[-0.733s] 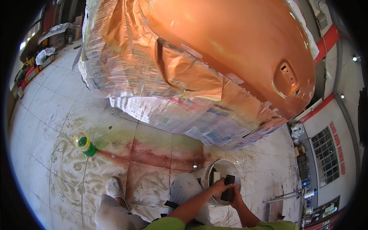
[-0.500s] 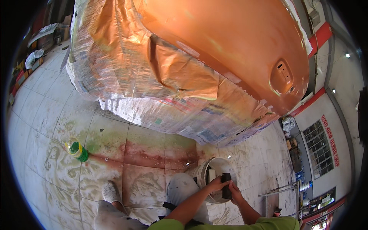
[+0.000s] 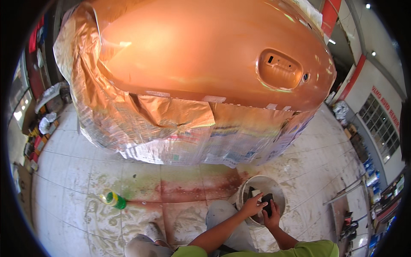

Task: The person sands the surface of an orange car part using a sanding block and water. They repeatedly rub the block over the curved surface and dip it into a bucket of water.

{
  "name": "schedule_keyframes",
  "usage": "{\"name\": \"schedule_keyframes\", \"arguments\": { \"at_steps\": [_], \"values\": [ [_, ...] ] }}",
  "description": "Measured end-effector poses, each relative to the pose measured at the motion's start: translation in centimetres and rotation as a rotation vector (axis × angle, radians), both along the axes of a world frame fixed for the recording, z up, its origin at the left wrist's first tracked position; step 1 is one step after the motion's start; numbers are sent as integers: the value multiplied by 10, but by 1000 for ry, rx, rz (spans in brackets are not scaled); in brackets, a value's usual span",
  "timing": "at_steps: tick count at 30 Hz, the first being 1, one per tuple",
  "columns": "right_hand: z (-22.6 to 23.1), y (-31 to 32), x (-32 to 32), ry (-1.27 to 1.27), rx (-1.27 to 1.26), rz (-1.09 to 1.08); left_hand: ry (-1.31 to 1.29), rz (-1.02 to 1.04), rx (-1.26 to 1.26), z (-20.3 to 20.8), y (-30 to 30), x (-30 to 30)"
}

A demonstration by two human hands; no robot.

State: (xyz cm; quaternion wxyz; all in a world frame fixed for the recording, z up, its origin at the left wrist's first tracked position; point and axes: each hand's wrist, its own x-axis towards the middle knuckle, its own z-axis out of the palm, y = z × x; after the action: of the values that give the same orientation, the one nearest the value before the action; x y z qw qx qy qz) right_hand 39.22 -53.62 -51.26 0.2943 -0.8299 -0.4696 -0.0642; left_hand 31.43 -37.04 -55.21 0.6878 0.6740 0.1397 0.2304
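Note:
A dark, rounded block [image 3: 267, 201], whose exact kind I cannot make out, is above the bucket's mouth. My right hand [image 3: 272, 215] grips it from below, with fingers along its right side. Just to its left, my left hand [image 3: 251, 206] has its fingers apart, the tips close to the block's edge; whether they touch it is unclear. Below both hands stands a whitish bucket [image 3: 280, 188], wet or stained inside. A pale block [image 3: 256, 192] and a dark piece [image 3: 251, 189] show in it behind my left hand.
Ahead is an orange-painted car body panel [image 3: 184, 51] with a recessed handle area, masked below by newspaper sheets [image 3: 188, 147]. A green and yellow container [image 3: 115, 200] stands left on the stained tile floor [image 3: 184, 218]. Clutter lines the left wall; a metal stand [image 3: 346, 192] is at right.
The view has shifted, showing more of the orange panel. My left hand, earlier on the dark block, now has its fingers spread beside it. The block is turned differently in my right hand.

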Motion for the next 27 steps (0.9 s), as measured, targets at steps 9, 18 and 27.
{"name": "schedule_keyframes", "arguments": {
  "at_steps": [9, 18, 27],
  "values": [
    [-45, 15, 28, 173, -374, 191, 241, -257, 883, 2, 48, -57],
    [-164, 88, 70, -297, -628, 752, 494, -269, 1137, 9, 24, -45],
    [-131, 100, 56, 23, -659, 802, 338, -266, 953, 14, 35, -46]
  ]
}}
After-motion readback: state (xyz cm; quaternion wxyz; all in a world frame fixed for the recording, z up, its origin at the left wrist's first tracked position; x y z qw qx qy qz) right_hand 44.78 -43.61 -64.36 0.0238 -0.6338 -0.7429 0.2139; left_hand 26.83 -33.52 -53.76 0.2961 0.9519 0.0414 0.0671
